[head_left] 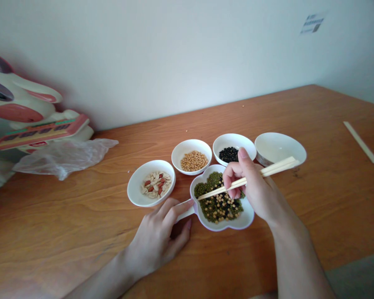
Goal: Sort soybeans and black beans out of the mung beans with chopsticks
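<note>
My left hand grips the handle of a white, flower-shaped dish with a lilac rim. Mixed beans, green, black and yellow, lie in the dish. My right hand is closed around a pair of wooden chopsticks, whose tips touch the beans near the dish's handle side. Behind the dish stand a white bowl of soybeans and a bowl of black beans, partly hidden by my right thumb. A bowl of pumpkin seeds and a few reddish nuts sits to the left.
An empty-looking white bowl stands at the back right. Farther right lies a paper chopstick sleeve or strip. A crumpled plastic bag and a cow-shaped toy with a keyboard are at the left, against the wall.
</note>
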Motion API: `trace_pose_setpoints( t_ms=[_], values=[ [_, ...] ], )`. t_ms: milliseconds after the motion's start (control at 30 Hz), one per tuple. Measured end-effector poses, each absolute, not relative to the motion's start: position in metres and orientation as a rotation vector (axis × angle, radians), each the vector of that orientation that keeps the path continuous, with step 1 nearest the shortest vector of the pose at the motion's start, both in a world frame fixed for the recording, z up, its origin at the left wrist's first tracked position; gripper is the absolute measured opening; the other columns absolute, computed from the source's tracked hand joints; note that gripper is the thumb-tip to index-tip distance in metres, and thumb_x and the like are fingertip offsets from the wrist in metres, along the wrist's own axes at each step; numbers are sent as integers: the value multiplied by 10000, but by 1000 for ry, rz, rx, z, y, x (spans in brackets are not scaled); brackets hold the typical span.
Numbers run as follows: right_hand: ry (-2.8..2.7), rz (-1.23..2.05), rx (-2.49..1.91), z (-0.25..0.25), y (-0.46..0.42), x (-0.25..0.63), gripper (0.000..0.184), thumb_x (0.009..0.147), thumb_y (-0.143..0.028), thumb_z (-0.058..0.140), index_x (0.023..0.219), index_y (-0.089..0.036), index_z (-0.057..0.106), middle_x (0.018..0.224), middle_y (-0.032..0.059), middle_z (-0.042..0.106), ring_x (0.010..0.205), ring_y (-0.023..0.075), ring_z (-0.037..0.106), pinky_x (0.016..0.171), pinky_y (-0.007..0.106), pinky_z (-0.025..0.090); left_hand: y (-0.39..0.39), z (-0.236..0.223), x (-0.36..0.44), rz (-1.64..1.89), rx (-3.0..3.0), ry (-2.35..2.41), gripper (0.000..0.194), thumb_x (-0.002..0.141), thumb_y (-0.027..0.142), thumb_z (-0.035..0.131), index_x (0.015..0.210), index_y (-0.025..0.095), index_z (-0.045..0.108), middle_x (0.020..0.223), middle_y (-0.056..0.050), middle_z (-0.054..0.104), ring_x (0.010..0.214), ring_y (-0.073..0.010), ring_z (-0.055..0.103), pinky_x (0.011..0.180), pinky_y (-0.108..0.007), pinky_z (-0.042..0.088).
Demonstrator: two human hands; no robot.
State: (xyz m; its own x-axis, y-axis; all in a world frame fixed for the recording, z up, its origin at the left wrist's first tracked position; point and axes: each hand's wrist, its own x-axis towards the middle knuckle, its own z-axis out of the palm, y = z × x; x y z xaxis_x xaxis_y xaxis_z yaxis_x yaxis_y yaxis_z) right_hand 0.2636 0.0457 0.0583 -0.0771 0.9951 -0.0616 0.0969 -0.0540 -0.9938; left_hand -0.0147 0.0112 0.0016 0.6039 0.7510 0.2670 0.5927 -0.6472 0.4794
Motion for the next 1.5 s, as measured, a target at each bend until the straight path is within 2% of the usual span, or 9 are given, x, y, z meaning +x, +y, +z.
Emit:
trace_pose_setpoints(
  t_ms=[167,333,633,1033,1367,1500],
  values=[
    [-1297,1339,-1289,53,48,266,918,952,-923,137,604,-214,606,549,30,567,568,154,526,581,322,384,12,2,-15,649,2492,1086,557,1015,171,651,1525,300,466,1192,-69,681,1019,-218,730,861,-366,651],
    [-1298,1325,-1302,52,49,265,930,939,-932,106,608,-216,599,547,28,552,567,155,521,585,329,379,12,2,-14,646,2500,1089,539,1015,175,649,1513,292,479,1177,-65,687,1004,-216,736,858,-361,652],
    [-1336,1290,-1282,55,48,265,892,977,-893,143,608,-218,592,552,24,541,568,156,515,589,334,379,12,3,-14,653,2505,1088,541,1010,168,647,1511,289,480,1173,-62,685,1006,-213,732,861,-357,650],
    [-1588,1155,-1248,67,33,273,727,1104,-690,261,668,-217,597,630,0,565,640,152,544,646,331,380,12,3,-14,643,2502,1095,576,1009,168,650,1535,301,453,1170,-67,678,993,-216,726,855,-369,655],
    [-1603,1198,-1240,62,38,272,806,1071,-759,151,680,-220,605,623,17,572,625,162,536,625,336,372,12,4,-13,657,2514,1097,554,1009,176,646,1522,292,472,1164,-65,690,998,-216,732,851,-356,657],
    [-1594,1165,-1245,62,38,269,788,1076,-752,184,680,-217,604,632,12,568,642,157,546,637,331,380,11,4,-13,645,2512,1106,549,1008,179,643,1517,297,476,1152,-62,689,975,-212,735,840,-355,662]
  ],
)
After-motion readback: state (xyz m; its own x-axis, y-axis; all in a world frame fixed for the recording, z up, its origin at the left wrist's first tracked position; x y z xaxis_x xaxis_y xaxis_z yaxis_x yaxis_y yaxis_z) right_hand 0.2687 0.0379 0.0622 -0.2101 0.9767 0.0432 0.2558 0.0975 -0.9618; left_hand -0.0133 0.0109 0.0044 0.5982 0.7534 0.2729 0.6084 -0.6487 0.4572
